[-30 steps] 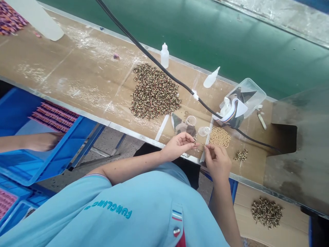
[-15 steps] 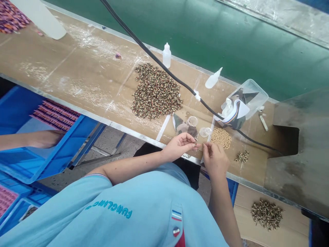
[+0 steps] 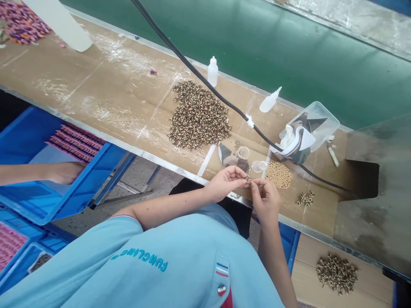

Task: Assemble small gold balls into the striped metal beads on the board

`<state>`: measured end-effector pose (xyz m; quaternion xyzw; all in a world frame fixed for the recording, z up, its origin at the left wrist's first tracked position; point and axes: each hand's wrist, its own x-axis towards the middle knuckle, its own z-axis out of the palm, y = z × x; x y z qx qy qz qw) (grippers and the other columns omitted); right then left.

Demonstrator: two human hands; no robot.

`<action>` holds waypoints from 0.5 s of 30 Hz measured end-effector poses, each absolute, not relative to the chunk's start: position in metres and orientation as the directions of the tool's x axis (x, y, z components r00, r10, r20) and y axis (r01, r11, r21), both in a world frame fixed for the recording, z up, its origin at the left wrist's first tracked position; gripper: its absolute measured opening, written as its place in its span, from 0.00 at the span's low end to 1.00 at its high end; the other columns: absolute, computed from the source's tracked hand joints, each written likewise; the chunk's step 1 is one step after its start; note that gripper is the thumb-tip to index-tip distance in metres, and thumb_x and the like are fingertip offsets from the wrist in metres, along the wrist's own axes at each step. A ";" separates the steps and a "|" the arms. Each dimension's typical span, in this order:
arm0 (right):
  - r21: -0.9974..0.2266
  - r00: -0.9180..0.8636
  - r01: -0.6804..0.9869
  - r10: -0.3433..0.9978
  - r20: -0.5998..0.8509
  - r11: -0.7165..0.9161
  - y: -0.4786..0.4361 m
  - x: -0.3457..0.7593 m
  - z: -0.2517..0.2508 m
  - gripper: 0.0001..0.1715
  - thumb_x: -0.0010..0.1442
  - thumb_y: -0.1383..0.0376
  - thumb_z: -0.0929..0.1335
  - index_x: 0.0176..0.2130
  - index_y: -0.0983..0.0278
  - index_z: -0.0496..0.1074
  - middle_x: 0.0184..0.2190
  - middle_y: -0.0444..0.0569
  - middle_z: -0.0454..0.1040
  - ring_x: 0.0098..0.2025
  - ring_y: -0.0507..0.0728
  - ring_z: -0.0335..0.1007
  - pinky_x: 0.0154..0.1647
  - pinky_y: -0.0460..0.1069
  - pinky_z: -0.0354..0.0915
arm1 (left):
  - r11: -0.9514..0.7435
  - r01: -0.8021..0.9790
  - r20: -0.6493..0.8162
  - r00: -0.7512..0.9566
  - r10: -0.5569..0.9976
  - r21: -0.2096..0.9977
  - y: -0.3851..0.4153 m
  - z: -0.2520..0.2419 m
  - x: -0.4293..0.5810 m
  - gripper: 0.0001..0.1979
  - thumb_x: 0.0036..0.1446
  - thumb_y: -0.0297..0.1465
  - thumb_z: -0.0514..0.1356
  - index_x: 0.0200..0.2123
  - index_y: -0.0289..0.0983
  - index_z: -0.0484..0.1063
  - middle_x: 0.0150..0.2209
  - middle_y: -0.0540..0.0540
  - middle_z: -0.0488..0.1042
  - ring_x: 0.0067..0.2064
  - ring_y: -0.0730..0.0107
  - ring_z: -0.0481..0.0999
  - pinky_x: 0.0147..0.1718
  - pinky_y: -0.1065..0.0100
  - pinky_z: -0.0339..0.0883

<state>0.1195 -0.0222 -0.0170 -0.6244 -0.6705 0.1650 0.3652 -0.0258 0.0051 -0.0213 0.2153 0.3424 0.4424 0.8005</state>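
With the meeting hands as the dial's centre and 12 straight ahead of the wearer, a black cable [image 3: 229, 102] slants over the bench [image 3: 128, 98] from 11 o'clock to 3, cutting across the view of the large pile [image 3: 199, 119] of dark-and-gold pieces at 11. Between 11 and 12 an upright squeeze bottle [image 3: 212, 73] stands beyond that pile; another bottle [image 3: 270, 101] lies just past 12. A clear box [image 3: 328, 122] with folded cloth [image 3: 301, 143] against it sits at 2, tan beads [image 3: 278, 175] near 3, a small cluster [image 3: 305, 198] past 3, and a heap [image 3: 337, 273] on cardboard [image 3: 308, 265] between 4 and 5. At 9, a co-worker's hand [image 3: 67, 172] reaches into a blue crate [image 3: 96, 171].

The left hand [image 3: 226, 184] pinches a tiny piece [image 3: 248, 179] between thumb and forefinger, other fingers curled. The right hand [image 3: 267, 200] brings its thumb and forefinger to the same spot; whether they grip it or only touch is too small to tell.

Counted: 2 squeeze bottles, 1 clear box, 1 bead heap, 3 groups of dark-and-gold pieces, and 2 small clear cups [image 3: 243, 152], at 12 and 1. The pieces themselves are too many to count.
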 end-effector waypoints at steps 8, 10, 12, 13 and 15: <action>-0.594 -0.004 0.777 0.946 0.323 0.207 -0.022 0.122 -0.020 0.10 0.62 0.61 0.63 0.32 0.62 0.70 0.28 0.45 0.72 0.28 0.51 0.64 0.28 0.47 0.61 | 0.505 -0.531 -0.357 0.361 0.861 0.681 0.005 -0.023 -0.024 0.20 0.38 0.36 0.71 0.30 0.33 0.67 0.29 0.50 0.75 0.33 0.76 0.76 0.45 0.65 0.68; -0.564 -0.034 0.794 0.942 0.334 0.228 -0.022 0.123 -0.020 0.10 0.63 0.61 0.63 0.33 0.62 0.70 0.29 0.46 0.72 0.29 0.51 0.65 0.28 0.47 0.61 | 0.503 -0.521 -0.358 0.358 0.862 0.690 0.005 -0.023 -0.024 0.19 0.39 0.36 0.71 0.30 0.32 0.67 0.30 0.49 0.75 0.33 0.76 0.76 0.44 0.66 0.68; -0.550 -0.053 0.801 0.943 0.329 0.237 -0.022 0.124 -0.019 0.10 0.63 0.61 0.63 0.34 0.62 0.70 0.30 0.47 0.72 0.30 0.52 0.65 0.29 0.47 0.62 | 0.494 -0.507 -0.352 0.354 0.866 0.706 0.005 -0.023 -0.024 0.18 0.40 0.36 0.70 0.30 0.32 0.67 0.30 0.49 0.75 0.33 0.76 0.75 0.43 0.67 0.68; -0.548 -0.059 0.802 0.945 0.322 0.237 -0.022 0.124 -0.019 0.10 0.63 0.61 0.63 0.34 0.61 0.70 0.31 0.47 0.73 0.30 0.52 0.66 0.29 0.47 0.62 | 0.487 -0.499 -0.346 0.352 0.870 0.717 0.005 -0.022 -0.024 0.18 0.41 0.35 0.70 0.30 0.32 0.68 0.30 0.49 0.75 0.33 0.77 0.75 0.43 0.68 0.68; -0.553 -0.065 0.800 0.949 0.308 0.234 -0.023 0.125 -0.018 0.09 0.63 0.61 0.63 0.34 0.61 0.70 0.31 0.46 0.73 0.31 0.52 0.66 0.30 0.47 0.63 | 0.470 -0.484 -0.326 0.354 0.876 0.738 0.004 -0.022 -0.025 0.16 0.42 0.34 0.69 0.30 0.33 0.68 0.30 0.50 0.74 0.34 0.76 0.75 0.44 0.68 0.67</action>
